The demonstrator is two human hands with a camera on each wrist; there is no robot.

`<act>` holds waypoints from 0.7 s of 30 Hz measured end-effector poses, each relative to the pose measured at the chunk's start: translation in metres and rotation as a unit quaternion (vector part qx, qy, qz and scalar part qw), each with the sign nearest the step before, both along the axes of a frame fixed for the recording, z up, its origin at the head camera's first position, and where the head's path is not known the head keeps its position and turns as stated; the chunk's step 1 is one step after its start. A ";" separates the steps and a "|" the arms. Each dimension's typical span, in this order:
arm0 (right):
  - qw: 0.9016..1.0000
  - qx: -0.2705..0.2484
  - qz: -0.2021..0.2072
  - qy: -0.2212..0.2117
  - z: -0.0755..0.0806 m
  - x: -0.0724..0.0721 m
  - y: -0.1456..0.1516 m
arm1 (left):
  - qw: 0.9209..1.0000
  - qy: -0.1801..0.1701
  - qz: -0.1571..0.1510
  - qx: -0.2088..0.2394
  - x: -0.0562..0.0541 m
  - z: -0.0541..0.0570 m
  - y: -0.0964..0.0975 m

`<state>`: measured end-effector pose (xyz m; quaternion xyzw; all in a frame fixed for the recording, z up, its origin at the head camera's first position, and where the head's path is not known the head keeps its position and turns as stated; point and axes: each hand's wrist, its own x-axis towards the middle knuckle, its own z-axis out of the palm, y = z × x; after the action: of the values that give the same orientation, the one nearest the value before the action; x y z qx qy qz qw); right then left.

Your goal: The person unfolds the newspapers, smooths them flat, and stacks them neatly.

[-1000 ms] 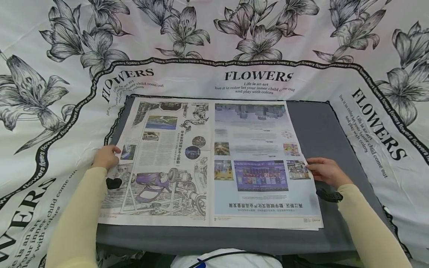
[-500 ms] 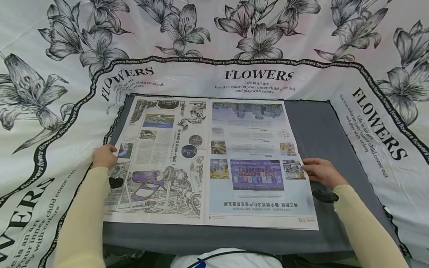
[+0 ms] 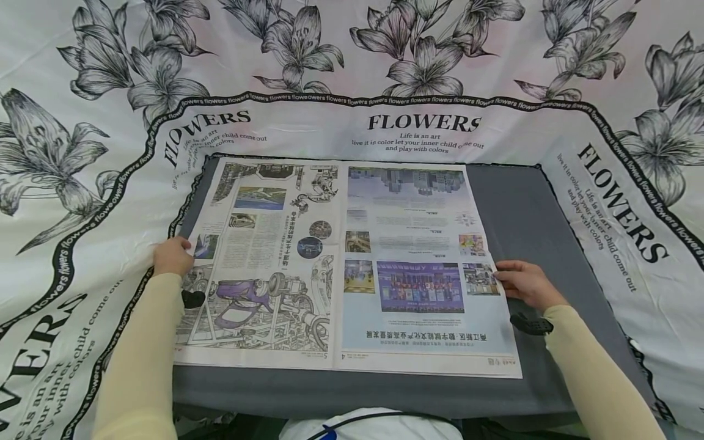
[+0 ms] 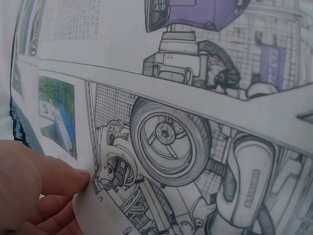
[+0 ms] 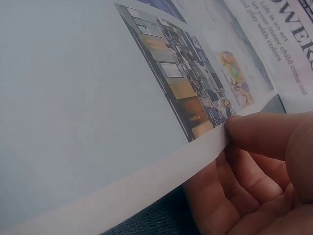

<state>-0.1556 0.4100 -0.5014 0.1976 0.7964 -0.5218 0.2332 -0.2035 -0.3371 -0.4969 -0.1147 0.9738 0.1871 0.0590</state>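
Note:
A newspaper (image 3: 337, 293) lies spread open on the grey surface, its printing upside down in the head view. At its left edge my left hand (image 3: 172, 256) pinches the paper; in the left wrist view the thumb of the left hand (image 4: 44, 181) is on top and the fingers are beneath the curling margin. On the opposite edge my right hand (image 3: 530, 284) grips the margin beside a small photo. Thumb above and fingers below, the right hand (image 5: 254, 161) holds the sheet in the right wrist view, the margin slightly raised there.
Around the grey tabletop (image 3: 528, 214) lies a white cloth (image 3: 308, 131) printed with flowers and lettering. Dark straps (image 3: 531, 324) sit by the wrists. A black cable (image 3: 385, 415) crosses the person's white clothing at the bottom.
The newspaper has shifted slightly left and its lower left corner a little right and up. The stray lower sheet edge at the bottom right no longer shows. Both hands keep their hold.

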 end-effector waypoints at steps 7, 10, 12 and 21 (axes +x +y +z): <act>1.000 0.008 -0.010 0.000 -0.003 0.001 -0.003 | 1.000 0.008 0.013 -0.001 0.001 0.000 0.001; 1.000 0.013 -0.013 0.004 -0.005 0.000 -0.003 | 1.000 0.009 0.022 0.002 0.001 0.000 0.003; 1.000 0.014 -0.014 0.006 -0.006 0.000 -0.003 | 1.000 0.007 0.027 0.003 0.001 -0.001 0.003; 0.994 0.107 -0.016 0.028 0.015 -0.009 -0.004 | 0.998 0.058 0.027 -0.014 -0.006 0.004 0.016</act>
<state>-0.1647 0.4064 -0.4862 0.2196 0.8504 -0.4428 0.1801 -0.2092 -0.3215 -0.4927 -0.1304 0.9747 0.1816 -0.0046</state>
